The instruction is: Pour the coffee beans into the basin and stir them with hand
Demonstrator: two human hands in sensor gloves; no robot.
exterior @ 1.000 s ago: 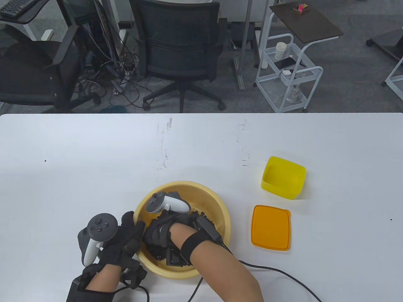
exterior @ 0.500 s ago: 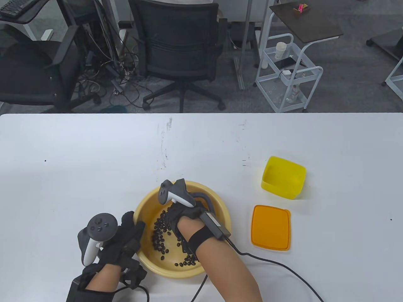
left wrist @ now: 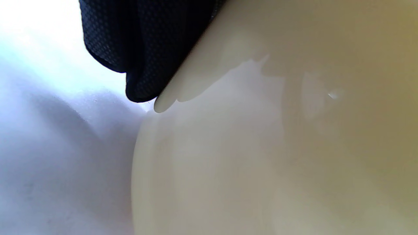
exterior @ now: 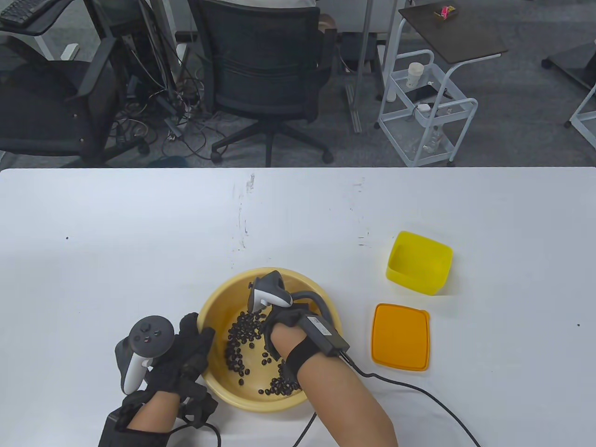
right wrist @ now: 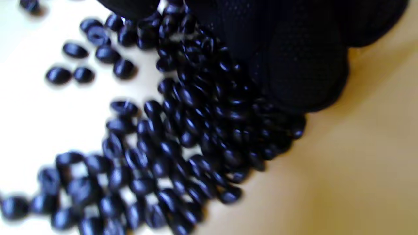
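Note:
A tan basin (exterior: pixel 222 301) stands near the table's front edge, with dark coffee beans (exterior: pixel 242 336) spread over its floor. My right hand (exterior: pixel 278 322) reaches into the basin's right half. In the right wrist view its gloved fingers (right wrist: pixel 294 65) press into a heap of beans (right wrist: pixel 196 137) against the basin wall (right wrist: pixel 359 163). My left hand (exterior: pixel 186 356) grips the basin's left rim, fingers lying over the edge. The left wrist view shows one gloved finger (left wrist: pixel 143 49) on the basin's outer wall (left wrist: pixel 261 147).
An empty yellow box (exterior: pixel 419 263) stands to the right of the basin, and its orange lid (exterior: pixel 400 336) lies flat in front of it. A black cable (exterior: pixel 409 389) trails from my right wrist across the white table (exterior: pixel 139 233). Office chairs and a cart stand beyond the far edge.
My right hand swept from the basin's near left up to its right side, uncovering the beans and pushing them along. The left hand and the basin stayed put.

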